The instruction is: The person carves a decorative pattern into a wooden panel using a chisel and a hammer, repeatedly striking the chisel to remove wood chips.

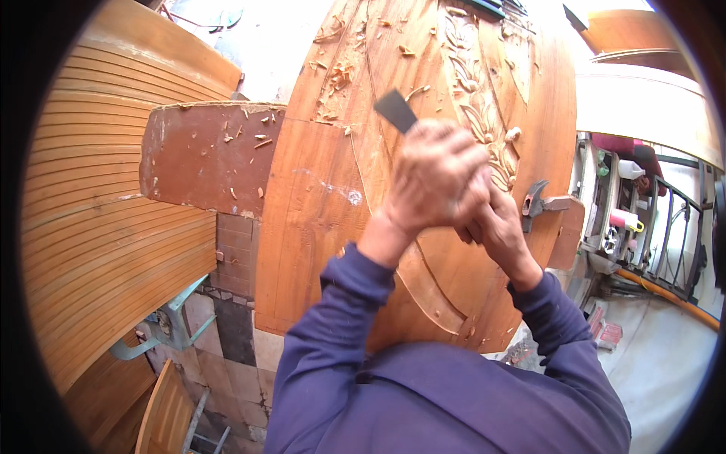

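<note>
My left hand [439, 170] is wrapped round a wide flat chisel, whose dark blade [396, 110] sticks out toward the upper left, slightly blurred. Closed just below it and touching it, my right hand [495, 223] lies in line with the chisel's handle, which the fingers hide. Both hands are over a large wooden panel [310, 219] with curved grooves and a carved leaf band [484, 121]. Curled wood shavings [340, 76] are scattered across its far part. Whether the blade touches the wood, I cannot tell.
A claw hammer [535, 206] lies at the panel's right edge. Several tools [488, 7] lie at its far end. A reddish-brown board [212, 155] with chips extends left, beside slatted wooden panels [113, 204]. At right stands a cluttered shelf [628, 197]; an orange pipe [669, 299] runs below.
</note>
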Demonstrator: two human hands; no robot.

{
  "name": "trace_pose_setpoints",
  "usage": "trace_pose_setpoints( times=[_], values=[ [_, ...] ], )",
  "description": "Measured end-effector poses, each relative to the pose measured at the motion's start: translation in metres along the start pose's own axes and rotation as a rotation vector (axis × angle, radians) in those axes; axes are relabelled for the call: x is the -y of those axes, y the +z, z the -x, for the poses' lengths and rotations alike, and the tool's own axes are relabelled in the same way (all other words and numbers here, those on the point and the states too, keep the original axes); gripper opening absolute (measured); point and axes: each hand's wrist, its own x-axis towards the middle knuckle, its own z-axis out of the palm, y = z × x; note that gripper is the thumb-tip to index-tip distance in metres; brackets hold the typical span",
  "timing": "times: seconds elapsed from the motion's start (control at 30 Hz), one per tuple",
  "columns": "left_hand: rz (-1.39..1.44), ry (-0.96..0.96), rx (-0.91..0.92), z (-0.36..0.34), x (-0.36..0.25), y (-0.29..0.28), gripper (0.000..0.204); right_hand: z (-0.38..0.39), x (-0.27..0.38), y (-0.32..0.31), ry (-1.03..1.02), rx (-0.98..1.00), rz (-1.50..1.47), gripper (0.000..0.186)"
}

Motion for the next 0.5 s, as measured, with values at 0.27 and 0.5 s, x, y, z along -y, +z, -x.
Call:
trace_pose_setpoints(
  times=[0.27,0.5],
  values=[
    [0.061,-0.333,0.236,0.092,-0.061,0.023,0.022,0.058,-0.011,-0.039,0.474,0.187,0.098,0.024],
    [-0.052,-0.401,0.021,0.06,-0.026,0.033,0.034,-0.013,0.021,-0.051,0.434,0.321,0.277,0.03]
  ],
)
